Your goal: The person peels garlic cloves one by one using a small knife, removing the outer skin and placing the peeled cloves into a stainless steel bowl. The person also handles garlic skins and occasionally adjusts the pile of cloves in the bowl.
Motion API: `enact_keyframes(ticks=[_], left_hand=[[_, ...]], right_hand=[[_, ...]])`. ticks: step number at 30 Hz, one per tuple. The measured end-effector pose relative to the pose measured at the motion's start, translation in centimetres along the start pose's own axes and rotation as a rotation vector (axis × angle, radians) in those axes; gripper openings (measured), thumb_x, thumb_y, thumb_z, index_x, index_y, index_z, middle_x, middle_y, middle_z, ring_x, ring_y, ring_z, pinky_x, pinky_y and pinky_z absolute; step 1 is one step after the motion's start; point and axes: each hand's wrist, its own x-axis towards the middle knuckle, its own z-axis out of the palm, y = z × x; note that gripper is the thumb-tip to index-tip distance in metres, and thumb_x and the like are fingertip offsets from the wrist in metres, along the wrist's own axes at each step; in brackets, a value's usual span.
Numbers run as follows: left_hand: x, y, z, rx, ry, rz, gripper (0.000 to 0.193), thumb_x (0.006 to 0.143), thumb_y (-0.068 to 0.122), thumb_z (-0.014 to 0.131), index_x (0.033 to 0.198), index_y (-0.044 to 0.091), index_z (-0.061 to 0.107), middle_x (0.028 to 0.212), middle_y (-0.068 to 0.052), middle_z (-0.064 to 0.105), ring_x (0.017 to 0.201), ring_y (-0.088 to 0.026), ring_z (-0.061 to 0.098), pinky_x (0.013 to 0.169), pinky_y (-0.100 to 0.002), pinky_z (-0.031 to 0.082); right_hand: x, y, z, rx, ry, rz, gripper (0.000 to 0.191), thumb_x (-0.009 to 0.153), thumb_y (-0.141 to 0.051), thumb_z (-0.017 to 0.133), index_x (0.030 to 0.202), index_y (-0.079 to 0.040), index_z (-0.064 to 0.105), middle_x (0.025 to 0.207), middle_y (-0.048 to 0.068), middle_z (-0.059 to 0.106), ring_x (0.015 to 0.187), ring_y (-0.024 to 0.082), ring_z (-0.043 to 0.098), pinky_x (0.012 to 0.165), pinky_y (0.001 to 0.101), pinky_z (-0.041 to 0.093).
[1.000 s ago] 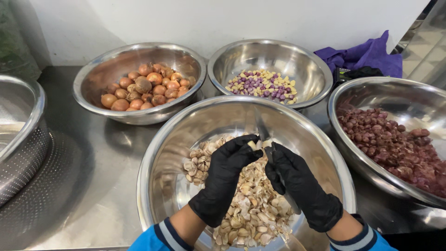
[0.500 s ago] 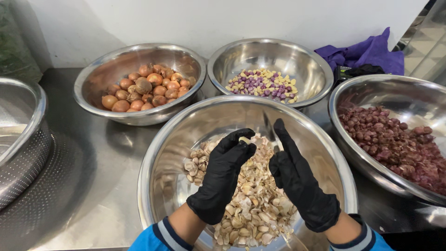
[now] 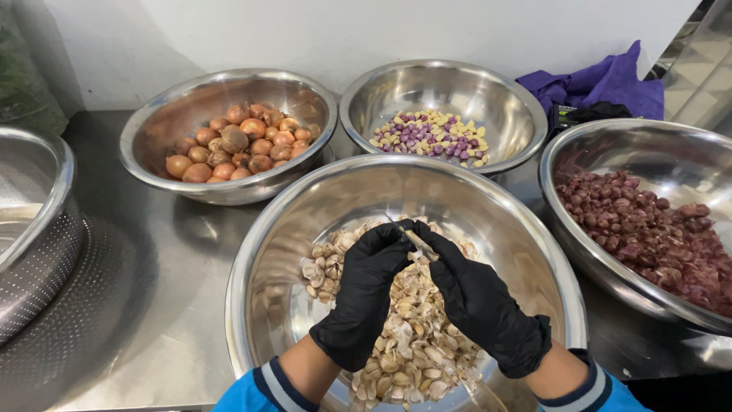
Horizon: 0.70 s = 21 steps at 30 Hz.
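- At nine o'clock we see a perforated steel colander [image 3: 30,229] on the steel counter [image 3: 145,336]; it sits where it sat a moment ago.
- At eleven o'clock a steel bowl [image 3: 229,133] holds brown unpeeled shallots [image 3: 236,141], unmoved.
- In the middle, toward six o'clock, the big steel bowl [image 3: 305,221] carries a heap of garlic cloves [image 3: 404,343] and loose skins.
- Our left hand [image 3: 366,297], in a black glove, now has its fingertips closed on a small pale garlic piece [image 3: 419,246] above the heap; half a second ago those fingers were curled near it.
- Our right hand [image 3: 476,301], also gloved, has come in from spread fingers and now pinches the same piece from the three o'clock side, so both hands meet at the top of the pile.
- At twelve o'clock a smaller bowl [image 3: 442,95] holds purple and yellow peeled bits [image 3: 431,137], unchanged.
- At two o'clock lies a purple cloth [image 3: 602,80].
- At three o'clock a bowl [image 3: 640,152] holds dark red skins [image 3: 648,229], as before.
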Motion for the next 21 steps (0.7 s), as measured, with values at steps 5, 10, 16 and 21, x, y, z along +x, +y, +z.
enact_keyframes(ticks=[5,10,16,21], left_hand=[[-0.4,0.0,0.4,0.011,0.023,0.002,0.028,0.091,-0.004,0.067,0.118,0.000,0.071,0.107,-0.007,0.074,0.099,-0.015,0.070,0.091,-0.030,0.056],[-1.8,0.5,1.6,0.042,0.037,-0.016,0.028,0.092,-0.003,0.068,0.119,-0.004,0.070,0.105,-0.010,0.074,0.096,-0.018,0.071,0.092,-0.031,0.056],[-1.3,1.5,1.8,-0.049,-0.069,-0.160,0.035,0.092,0.005,0.066,0.127,-0.002,0.067,0.106,-0.010,0.074,0.097,-0.019,0.072,0.094,-0.032,0.057],[-0.6,0.6,0.7,-0.055,-0.041,-0.133,0.040,0.092,0.003,0.068,0.131,-0.004,0.064,0.111,-0.009,0.073,0.102,-0.017,0.070,0.097,-0.032,0.055]], right_hand=[[-0.1,1.6,0.7,-0.069,0.046,-0.026,0.049,0.100,-0.027,0.053,0.149,-0.024,0.052,0.065,0.017,0.064,0.052,0.024,0.063,0.057,0.0378,0.048],[-0.1,6.0,2.6,0.062,0.212,-0.243,0.041,0.104,-0.020,0.053,0.143,-0.006,0.056,0.088,0.017,0.073,0.075,0.024,0.072,0.069,0.0335,0.054],[0.4,9.3,3.6,0.909,0.009,0.171,0.035,0.113,-0.022,0.059,0.137,0.004,0.061,0.083,0.015,0.054,0.067,0.022,0.047,0.058,0.0339,0.037],[-0.3,8.0,3.5,0.032,0.336,-0.310,0.039,0.099,-0.014,0.064,0.135,0.000,0.061,0.098,0.015,0.073,0.087,0.020,0.072,0.075,0.0324,0.056]])
